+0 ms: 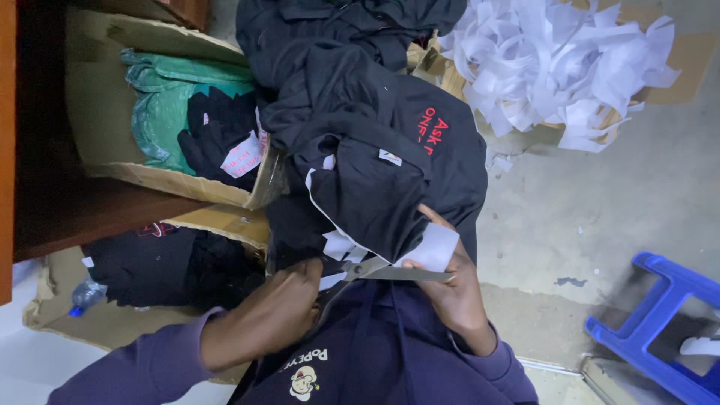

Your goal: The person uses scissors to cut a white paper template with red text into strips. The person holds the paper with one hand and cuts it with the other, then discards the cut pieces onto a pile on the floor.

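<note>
Grey concrete floor (600, 195), cardboard boxes of garments alongside. Left hand (274, 311), fingers curled shut through the handles, works steel scissors (390, 271) at a white paper backing (435, 247). Right hand (450, 289) pinches the black printed garment (390, 165) with that backing, holding it taut for the blades. Heap of white paper offcuts (555, 60) lies well apart.

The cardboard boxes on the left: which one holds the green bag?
The upper cardboard box holds the green bag; the lower box, nearer the left hand, holds only dark clothes.
</note>
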